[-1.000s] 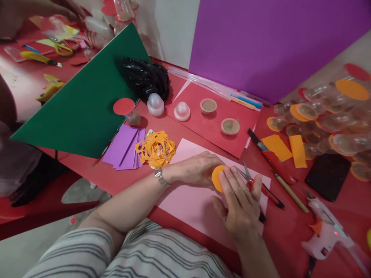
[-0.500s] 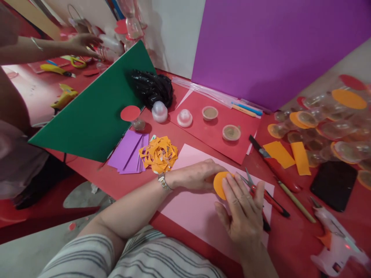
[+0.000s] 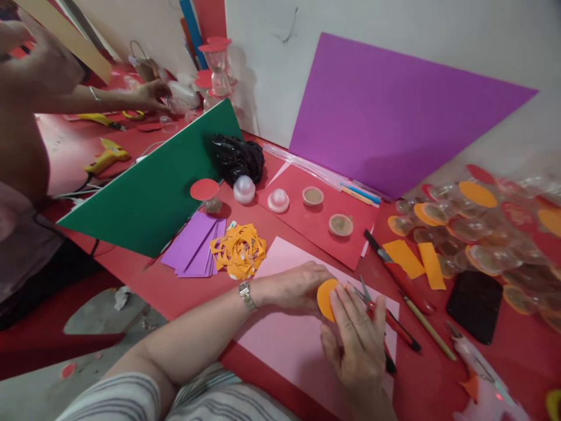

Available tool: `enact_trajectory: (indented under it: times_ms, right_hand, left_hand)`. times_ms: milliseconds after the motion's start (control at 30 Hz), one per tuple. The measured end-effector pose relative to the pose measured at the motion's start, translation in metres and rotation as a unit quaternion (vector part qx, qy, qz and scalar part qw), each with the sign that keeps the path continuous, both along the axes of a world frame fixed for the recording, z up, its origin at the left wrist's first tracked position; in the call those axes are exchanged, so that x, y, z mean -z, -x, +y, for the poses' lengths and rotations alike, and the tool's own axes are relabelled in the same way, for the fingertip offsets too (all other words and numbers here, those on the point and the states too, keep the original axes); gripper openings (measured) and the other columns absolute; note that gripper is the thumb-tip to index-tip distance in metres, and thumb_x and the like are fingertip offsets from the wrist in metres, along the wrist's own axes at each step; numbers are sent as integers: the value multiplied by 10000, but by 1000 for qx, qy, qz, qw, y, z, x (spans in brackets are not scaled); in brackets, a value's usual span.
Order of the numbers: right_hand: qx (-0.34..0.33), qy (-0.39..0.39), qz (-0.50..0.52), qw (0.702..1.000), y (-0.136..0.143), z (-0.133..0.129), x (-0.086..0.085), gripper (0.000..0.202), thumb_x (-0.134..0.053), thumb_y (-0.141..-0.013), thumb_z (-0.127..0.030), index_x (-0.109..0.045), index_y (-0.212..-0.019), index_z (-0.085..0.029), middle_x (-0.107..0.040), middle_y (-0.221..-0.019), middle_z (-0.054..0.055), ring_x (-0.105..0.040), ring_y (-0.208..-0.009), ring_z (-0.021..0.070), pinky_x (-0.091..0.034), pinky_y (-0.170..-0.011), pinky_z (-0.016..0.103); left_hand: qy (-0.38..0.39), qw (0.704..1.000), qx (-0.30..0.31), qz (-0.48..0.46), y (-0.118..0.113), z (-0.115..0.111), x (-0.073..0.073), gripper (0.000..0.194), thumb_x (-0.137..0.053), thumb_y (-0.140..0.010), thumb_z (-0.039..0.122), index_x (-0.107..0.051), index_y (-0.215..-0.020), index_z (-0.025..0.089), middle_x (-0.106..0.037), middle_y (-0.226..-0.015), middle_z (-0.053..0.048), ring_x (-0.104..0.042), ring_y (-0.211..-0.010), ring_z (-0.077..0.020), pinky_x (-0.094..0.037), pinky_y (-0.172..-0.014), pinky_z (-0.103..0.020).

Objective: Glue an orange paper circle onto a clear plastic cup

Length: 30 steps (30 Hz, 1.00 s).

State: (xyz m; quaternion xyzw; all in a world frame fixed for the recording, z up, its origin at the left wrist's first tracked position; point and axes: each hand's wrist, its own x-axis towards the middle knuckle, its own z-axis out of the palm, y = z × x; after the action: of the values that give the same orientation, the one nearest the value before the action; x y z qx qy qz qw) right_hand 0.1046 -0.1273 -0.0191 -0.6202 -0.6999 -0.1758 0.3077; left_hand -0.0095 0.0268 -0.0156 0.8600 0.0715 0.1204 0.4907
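Orange and flat, the disc [image 3: 325,299] sat between the two hands, above a pink sheet [image 3: 280,345]. From where I stood, the fingers of the right hand [image 3: 358,342] lay straight across its right side, unclenched, the thumb spread just below its lower edge. The left hand [image 3: 302,287] met it from the far side, fingertips hidden, so I couldn't tell whether they gripped it. Red-handled scissors [image 3: 398,329] lay just beside the right hand.
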Motion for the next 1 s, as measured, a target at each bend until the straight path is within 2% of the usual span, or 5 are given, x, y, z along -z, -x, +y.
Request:
enact_trajectory:
  times_ms: [233, 333, 433, 600, 1000]
  right_hand:
    - [-15, 26, -9, 1000, -2, -3, 0, 489, -483, -1031, -241, -438, -1478, -48, -694, -1240, 198, -603, -1282, 281, -264, -1190, 647]
    - [-9, 24, -9, 1000, -1, -6, -3, 515, -483, -1035, -261, -416, -1497, -45, -692, -1233, 203, -580, -1311, 288, -284, -1186, 639]
    - [-5, 31, -17, 999, 1, -4, -5, 455, -495, -1029, -261, -499, -1419, -25, -697, -1226, 212, -616, -1265, 288, -286, -1189, 627]
    - [-13, 19, -17, 1000, 1, 3, -5, 285, -527, -1009, -203, -624, -1200, -16, -729, -1159, 218, -684, -1151, 272, -308, -1185, 599]
    - [-11, 13, -13, 1000, 3, 2, -7, 314, -487, -1029, -234, -623, -1194, -3, -733, -1148, 214, -666, -1186, 269, -283, -1196, 598]
  left_hand:
    - [28, 997, 62, -27, 0, 2, -11, 106, -612, -860, 88, -602, -932, 166, -692, -848, -4, -603, -756, -129, -458, -915, -287]
    - [31, 998, 52, -30, -1, 2, -7, 114, -633, -879, 127, -616, -987, 161, -720, -944, -36, -624, -836, -147, -458, -940, -285]
    - [7, 999, 30, -12, -2, 1, -2, 237, -712, -858, 203, -632, -1073, 147, -714, -1074, -101, -624, -982, -203, -452, -985, -318]
    - [2, 1000, 21, -3, 0, 4, -1, 295, -742, -837, 235, -646, -1092, 121, -701, -1030, -123, -609, -959, -216, -475, -948, -328]
    - [47, 998, 25, -19, 2, 6, -6, 95, -678, -824, 134, -659, -916, 152, -691, -836, -28, -582, -786, -145, -478, -810, -250]
